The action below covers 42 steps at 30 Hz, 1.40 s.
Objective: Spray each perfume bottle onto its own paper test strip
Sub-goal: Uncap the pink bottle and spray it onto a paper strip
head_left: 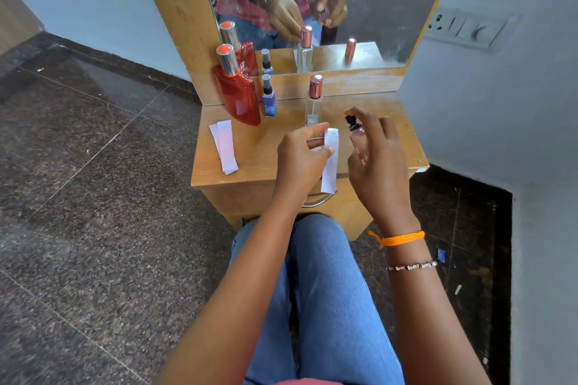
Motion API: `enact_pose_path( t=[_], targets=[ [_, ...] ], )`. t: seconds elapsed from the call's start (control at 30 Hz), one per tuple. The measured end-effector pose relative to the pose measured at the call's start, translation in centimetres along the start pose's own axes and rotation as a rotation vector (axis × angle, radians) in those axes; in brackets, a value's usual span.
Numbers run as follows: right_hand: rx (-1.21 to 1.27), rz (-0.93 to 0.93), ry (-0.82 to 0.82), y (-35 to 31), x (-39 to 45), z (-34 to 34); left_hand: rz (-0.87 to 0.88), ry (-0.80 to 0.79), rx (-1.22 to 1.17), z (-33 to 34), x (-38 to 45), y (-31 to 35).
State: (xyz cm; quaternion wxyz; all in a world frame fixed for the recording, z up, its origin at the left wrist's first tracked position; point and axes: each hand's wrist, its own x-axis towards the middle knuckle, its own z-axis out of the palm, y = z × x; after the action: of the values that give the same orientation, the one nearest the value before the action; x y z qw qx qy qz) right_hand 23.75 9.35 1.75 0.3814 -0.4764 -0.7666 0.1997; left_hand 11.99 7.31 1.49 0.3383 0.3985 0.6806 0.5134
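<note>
Above the surface's [250,147] near edge, your left hand [300,159] pinched a paper strip [331,162] while your right hand [375,159] gripped the pink bottle [358,137]; best to aim its nozzle squarely at the strip.

Small wooden dressing table [256,147] with a mirror at its far edge.
On its top: a red bottle [239,97] far left, a small blue bottle [269,100] just right of it, a clear rose-capped bottle [313,103] mid-table, and overlapping paper strips [224,145] near left.
</note>
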Motion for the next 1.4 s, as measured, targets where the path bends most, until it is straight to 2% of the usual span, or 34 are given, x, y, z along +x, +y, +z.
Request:
enact_pose_path(
  t=[0.17, 0.3, 0.67, 0.73, 0.9, 1.4],
  targets=[
    [0.058, 0.021, 0.046, 0.4, 0.3, -0.9, 0.022, -0.005, 0.123, 2.6, 1.6, 0.5],
    [0.063, 0.021, 0.053, 0.6, 0.5, -1.4, 0.111, -0.010, 0.351, 3.9, 2.0, 0.2],
    [0.074, 0.001, 0.047, 0.3, 0.7, -1.7, 0.257, 0.164, 0.776, 4.2, 0.0, 0.8],
    [0.079, -0.004, 0.051, 0.3, 0.7, -1.7, 0.292, 0.163, 0.806, 3.5, -0.6, 0.2],
    [0.078, 0.022, 0.060, 0.8, 0.6, -1.6, 0.256, 0.036, 0.842, 2.4, -1.2, -1.4],
    [0.198, 0.036, 0.034, 0.8, 0.5, -0.8, 0.287, 0.124, 0.827, 2.7, -0.2, -1.8]
  ],
)
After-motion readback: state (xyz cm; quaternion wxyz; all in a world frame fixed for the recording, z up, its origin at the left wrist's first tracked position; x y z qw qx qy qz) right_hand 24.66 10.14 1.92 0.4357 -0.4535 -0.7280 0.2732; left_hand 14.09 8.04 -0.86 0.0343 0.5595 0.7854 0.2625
